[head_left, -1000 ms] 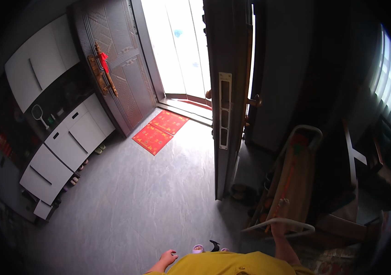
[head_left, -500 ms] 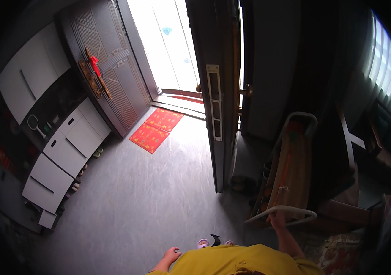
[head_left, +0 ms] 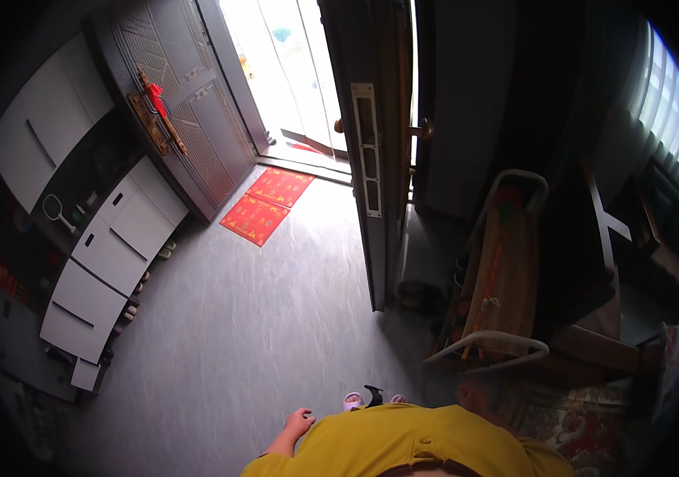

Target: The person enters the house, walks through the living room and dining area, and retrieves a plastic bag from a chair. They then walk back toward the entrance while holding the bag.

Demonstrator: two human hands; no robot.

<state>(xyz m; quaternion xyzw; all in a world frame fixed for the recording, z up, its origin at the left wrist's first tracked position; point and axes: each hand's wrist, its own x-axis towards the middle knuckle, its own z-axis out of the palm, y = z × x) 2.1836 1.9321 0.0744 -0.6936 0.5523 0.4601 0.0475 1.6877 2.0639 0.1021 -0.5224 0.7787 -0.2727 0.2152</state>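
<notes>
My left hand (head_left: 300, 421) hangs low beside my yellow shirt (head_left: 403, 441), its fingers loosely bent and nothing in it. On the other side, my right hand (head_left: 476, 394) is dim and smeared, so its fingers cannot be made out. It is just below the near white tubular rail (head_left: 490, 337) of a long, low rack, apart from it. A brown cover (head_left: 506, 278) lies along the rack, with an orange cord and a small pale knot on top. My feet in pale sandals (head_left: 353, 401) show beneath the shirt.
Ahead, a dark door leaf (head_left: 367, 175) stands edge-on, and another carved door leaf (head_left: 188, 103) is swung to the left of the bright doorway. Red mats (head_left: 268, 205) lie at the sill. White cabinets (head_left: 116, 246) with shoes below line the left; dark furniture (head_left: 610, 342) stands right.
My right hand has let go of the rack's near rail and dropped back toward my body. The view has shifted slightly, and my left hand's fingers are more bent.
</notes>
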